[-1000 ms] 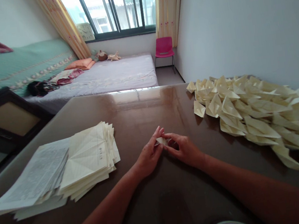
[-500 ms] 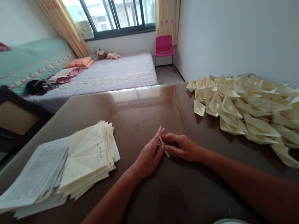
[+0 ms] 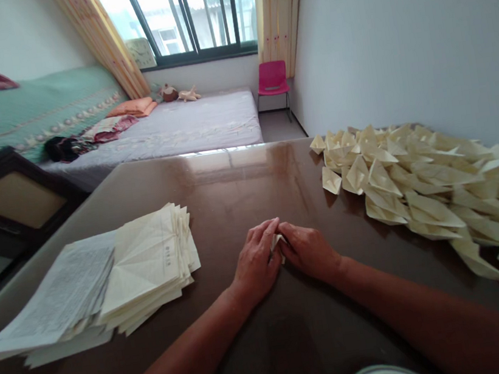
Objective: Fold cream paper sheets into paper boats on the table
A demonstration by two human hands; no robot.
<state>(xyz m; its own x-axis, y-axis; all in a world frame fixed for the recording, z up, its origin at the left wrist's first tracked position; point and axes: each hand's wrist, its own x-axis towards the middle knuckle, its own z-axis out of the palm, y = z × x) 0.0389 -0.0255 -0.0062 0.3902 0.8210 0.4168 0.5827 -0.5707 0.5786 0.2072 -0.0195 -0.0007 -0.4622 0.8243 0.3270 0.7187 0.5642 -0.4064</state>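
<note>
My left hand [image 3: 257, 261] and my right hand [image 3: 307, 250] rest side by side on the dark brown table [image 3: 230, 177], fingertips touching. Between them they press down a small folded piece of cream paper [image 3: 277, 243], of which only a sliver shows. Both hands are curled over it, knuckles up. A stack of creased paper sheets [image 3: 147, 265] lies to the left of my left hand. A large heap of folded paper boats [image 3: 432, 181] covers the right side of the table, beyond my right hand.
Printed pages [image 3: 48, 299] lie under the left stack. Beyond the table are a bed [image 3: 186, 125], a pink chair [image 3: 273, 79] by the window, and a dark cabinet [image 3: 7, 200] at left. A white wall runs along the right.
The paper piece was held up between my fingertips and turned on edge; now both hands have dropped flat onto the table and closed over it.
</note>
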